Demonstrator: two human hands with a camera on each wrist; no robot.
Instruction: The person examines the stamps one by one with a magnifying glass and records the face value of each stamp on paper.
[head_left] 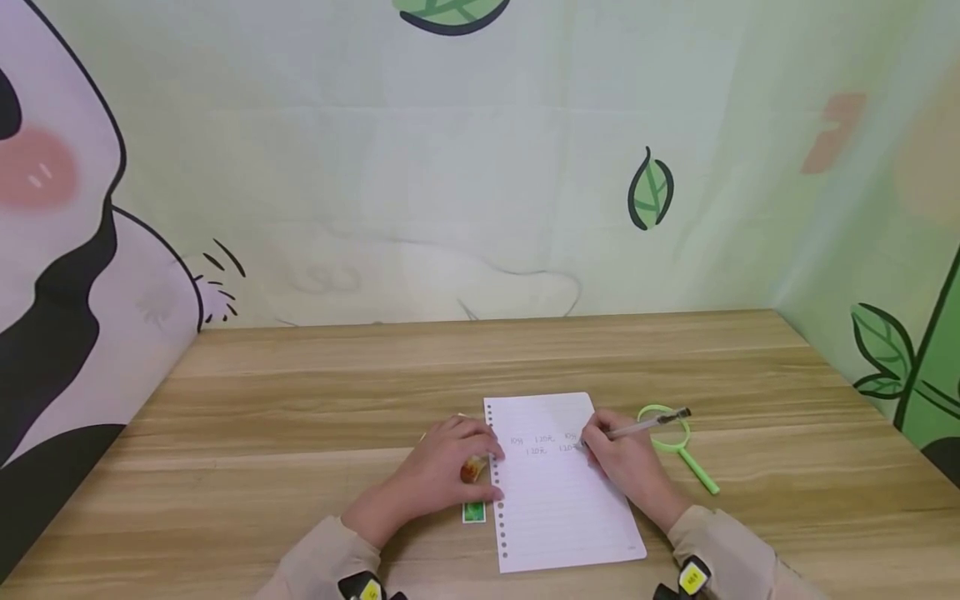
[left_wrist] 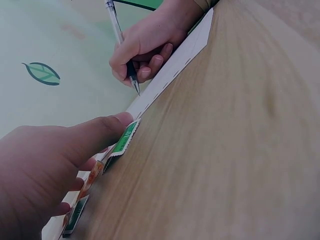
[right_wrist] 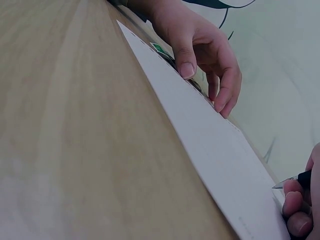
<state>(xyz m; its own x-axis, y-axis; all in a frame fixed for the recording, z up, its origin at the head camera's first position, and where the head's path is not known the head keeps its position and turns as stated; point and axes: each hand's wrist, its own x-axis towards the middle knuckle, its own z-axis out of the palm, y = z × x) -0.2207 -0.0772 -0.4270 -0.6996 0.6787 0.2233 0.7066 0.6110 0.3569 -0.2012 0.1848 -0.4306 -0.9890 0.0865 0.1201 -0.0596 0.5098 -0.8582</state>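
A white lined sheet (head_left: 566,517) with punched holes down its left side lies on the table, bearing two rows of handwritten numbers and characters near its upper half. My right hand (head_left: 628,467) grips a clear-barrelled pen (head_left: 651,423) with a black grip; its tip (right_wrist: 278,186) is at the second row. The fingertips of my left hand (head_left: 442,465) rest on the sheet's holed edge, thumb spread from the other fingers. Under and beside that hand are small stamps: a green one (left_wrist: 125,139) near the thumb and an orange-brown one (head_left: 472,469), partly hidden by the hand.
To the right of the sheet, partly behind the right hand and pen, lies a light green magnifying glass (head_left: 699,472). The wooden table (head_left: 300,392) meets a printed cloth backdrop (head_left: 450,208) at its far edge.
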